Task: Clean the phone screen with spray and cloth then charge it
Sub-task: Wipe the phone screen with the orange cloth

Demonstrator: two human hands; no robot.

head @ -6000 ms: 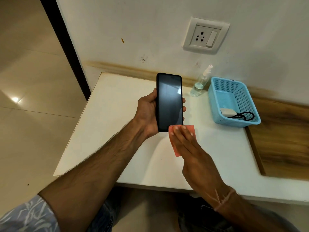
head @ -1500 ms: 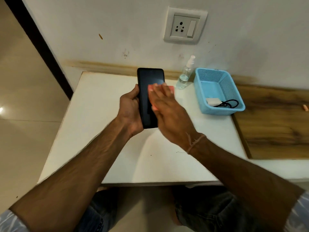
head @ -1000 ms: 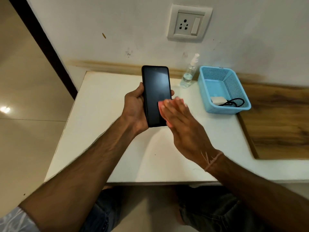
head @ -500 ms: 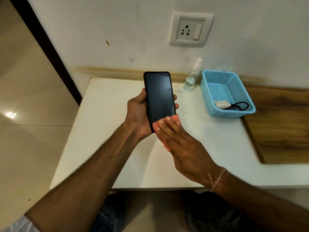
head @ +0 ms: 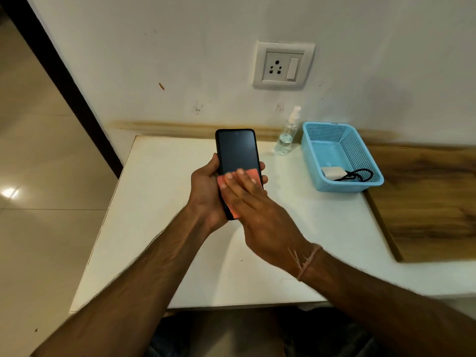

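White table [head: 154, 228] is standing against a pale wall, with tiled floor [head: 38, 176] opening to the left and a wood-grain slab [head: 425, 197] butting its right side.

Above the table's middle, left hand [head: 206, 191] is gripping the phone [head: 238, 153] upright, thumb on one long edge and fingertips curling round the other. Phone is being held clear of the surface, screen facing the camera.

Right hand [head: 257, 212] is lying flat, fingers straight and together, pressing the pink cloth [head: 251, 173] onto the lower half of the screen. Upper half is showing bare and dark.

Risks, judged:
- Left hand is holding the phone by its edges only, so a hard wipe could be pushing it out of that grip.
- Cloth is being held by pressure alone and may be sliding off the lower end.

Room: open table is lying left of and in front of the hands, and the left edge is dropping straight to the floor.

Further back, the spray bottle [head: 286, 140] is standing just beside the blue basket [head: 347, 188], which is holding the charger [head: 332, 172] and cable [head: 360, 173]. Wall socket [head: 282, 65] is sitting above the bottle. A reach for the charger will be passing near the bottle, which could tip.
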